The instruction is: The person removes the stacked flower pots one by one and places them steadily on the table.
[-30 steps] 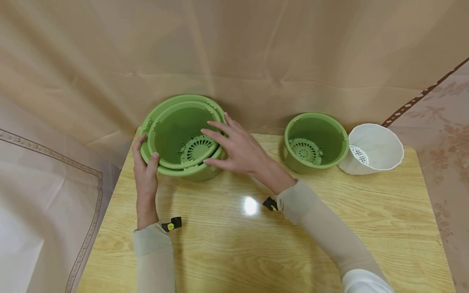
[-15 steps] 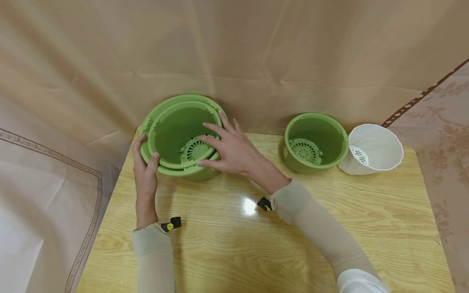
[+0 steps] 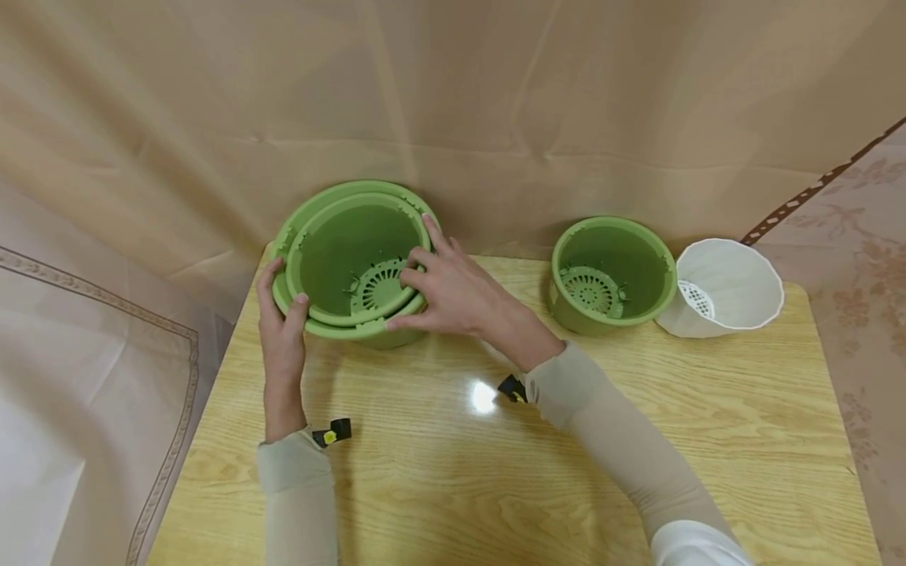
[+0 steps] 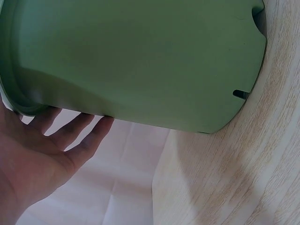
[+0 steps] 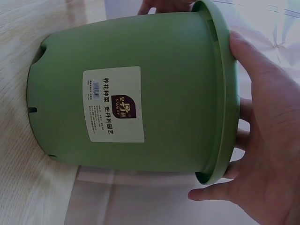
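Note:
Two green plastic flower pots are nested at the table's far left. The inner flower pot [image 3: 333,259] has a slotted base and sits inside the larger outer flower pot [image 3: 385,339]. My left hand [image 3: 283,338] grips the left side of the outer rim, thumb on top; the left wrist view shows its fingers against the wall below. At the right side, my right hand [image 3: 456,291] hooks bent fingers over the inner pot's rim, with its thumb at the outer rim. A white label [image 5: 115,105] with print is on the outer pot's wall in the right wrist view.
To the right stands another green flower pot [image 3: 566,310], with a white pot [image 3: 743,291] tilted beside it. A beige curtain [image 3: 495,118] hangs behind the wooden table [image 3: 453,472]. Black wrist straps [image 3: 341,429] show at both cuffs.
My right hand has shifted slightly left, and its fingers, spread over the pots a second ago, now bend over the inner rim. The left hand and the pots look unmoved.

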